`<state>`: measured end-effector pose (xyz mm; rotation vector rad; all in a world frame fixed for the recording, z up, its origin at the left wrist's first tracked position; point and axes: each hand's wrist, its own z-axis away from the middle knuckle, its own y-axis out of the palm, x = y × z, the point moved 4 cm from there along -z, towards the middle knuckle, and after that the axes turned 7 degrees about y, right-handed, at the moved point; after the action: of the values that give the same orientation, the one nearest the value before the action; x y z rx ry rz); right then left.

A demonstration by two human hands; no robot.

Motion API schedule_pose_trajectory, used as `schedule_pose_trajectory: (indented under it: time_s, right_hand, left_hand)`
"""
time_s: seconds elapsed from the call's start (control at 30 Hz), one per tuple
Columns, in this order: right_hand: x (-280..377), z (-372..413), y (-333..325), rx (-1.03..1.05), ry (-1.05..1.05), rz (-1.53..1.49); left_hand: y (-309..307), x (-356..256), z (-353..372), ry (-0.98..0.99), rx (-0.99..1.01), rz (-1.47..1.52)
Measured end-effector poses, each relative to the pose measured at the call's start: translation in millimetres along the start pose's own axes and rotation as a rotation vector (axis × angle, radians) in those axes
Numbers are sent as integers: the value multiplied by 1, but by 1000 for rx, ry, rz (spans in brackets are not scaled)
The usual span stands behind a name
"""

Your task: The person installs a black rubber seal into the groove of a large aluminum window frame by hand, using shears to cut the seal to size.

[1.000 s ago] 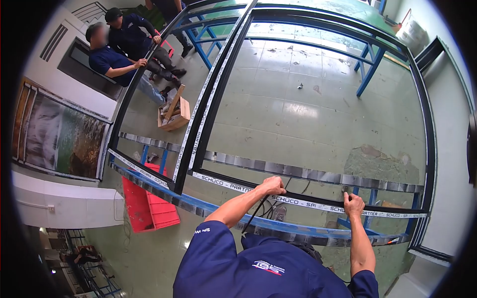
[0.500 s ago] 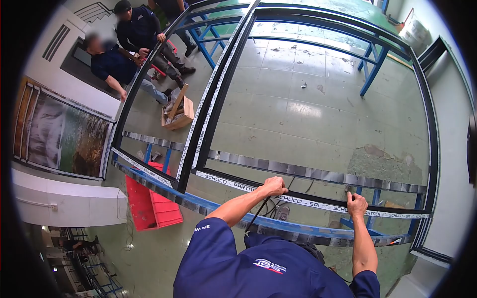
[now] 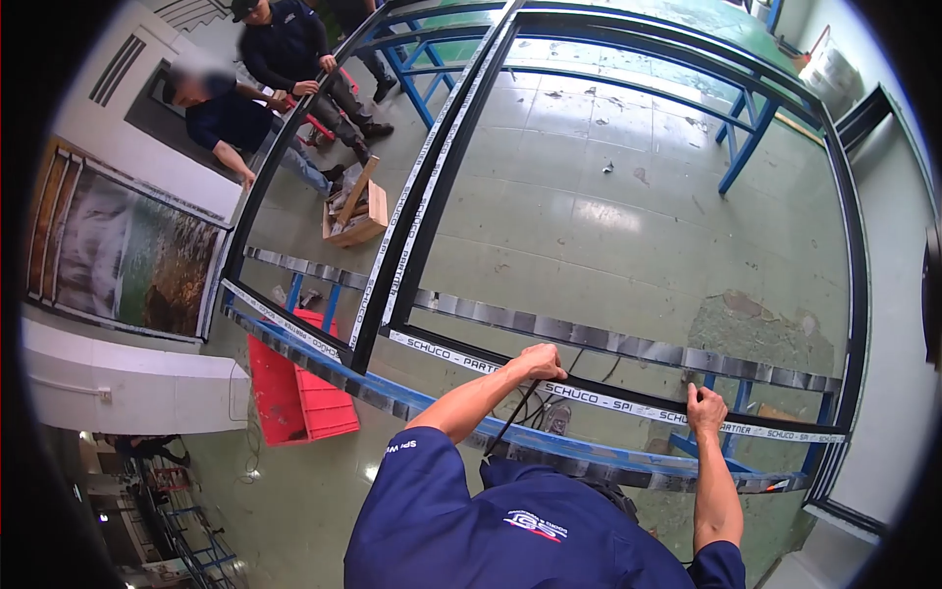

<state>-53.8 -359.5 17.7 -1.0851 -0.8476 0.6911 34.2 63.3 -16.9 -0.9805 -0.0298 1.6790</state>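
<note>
A large black window frame (image 3: 846,236), with white printed tape along its edges, lies across blue work stands. My left hand (image 3: 540,361) is closed over the near rail, left of its middle. Further right, my right hand (image 3: 706,407) grips the same rail, thumb on the inner side and fingers wrapped over the taped edge. Below my left hand a thin black cord (image 3: 512,417) slants down toward my body. The undersides of both hands are hidden by the rail.
Two people (image 3: 221,113) hold the far left side of the frame, a third partly visible behind them. A wooden box (image 3: 358,224) with pieces in it and a red crate (image 3: 294,383) stand on the floor. A padded blue support (image 3: 589,454) runs beneath the near rail.
The view has shifted slightly, with the background moving a little right and down. At the far left, one person's head has dipped lower. Both my hands keep their places on the rail.
</note>
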Motion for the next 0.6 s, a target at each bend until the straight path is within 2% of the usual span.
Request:
schedule_pose_trajectory:
  time_s: [0.47, 0.6]
  right_hand:
    - [-3, -2, 7, 7, -10, 29]
    - [1, 0, 2, 6, -12, 19]
  left_hand:
    - [12, 1, -12, 235, 77, 127]
    - [8, -8, -10, 179, 112, 79]
